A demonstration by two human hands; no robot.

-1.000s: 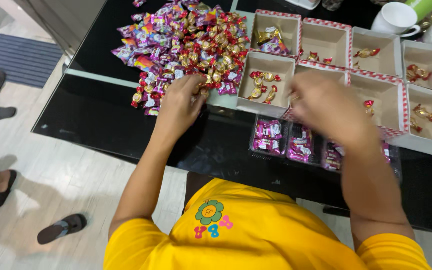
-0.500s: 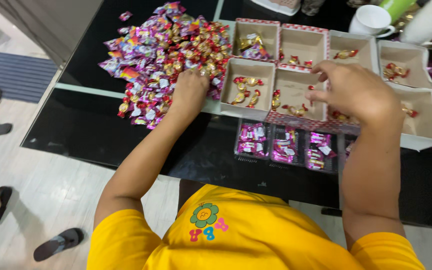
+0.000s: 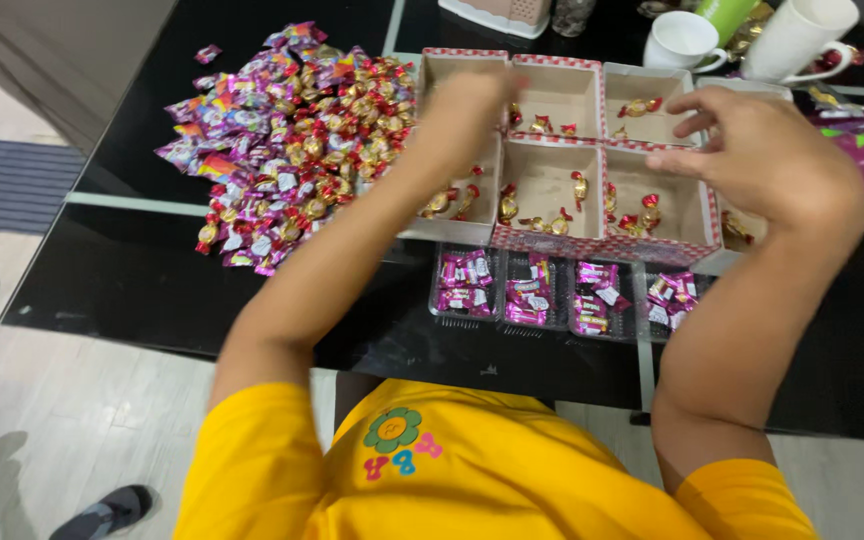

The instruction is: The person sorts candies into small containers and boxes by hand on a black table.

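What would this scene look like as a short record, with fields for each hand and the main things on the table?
Left hand: blurred, over the back-left cardboard box
Right hand: over the right-hand boxes, fingers spread; grip unclear
Boxes: open cardboard boxes in two rows, red-patterned rims, a few gold-and-red sweets in each
Sweet pile: heap of gold and purple wrapped sweets, left of the boxes
Clear trays: pink packets, in front of the boxes
Mugs: two white, behind the boxes
Table: black, glossy

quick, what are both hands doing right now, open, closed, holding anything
Left hand: over the white cardboard boxes with red-checked rims, blurred; cannot tell whether it holds a sweet.
Right hand: fingers loosely spread above the boxes; nothing visible in it.
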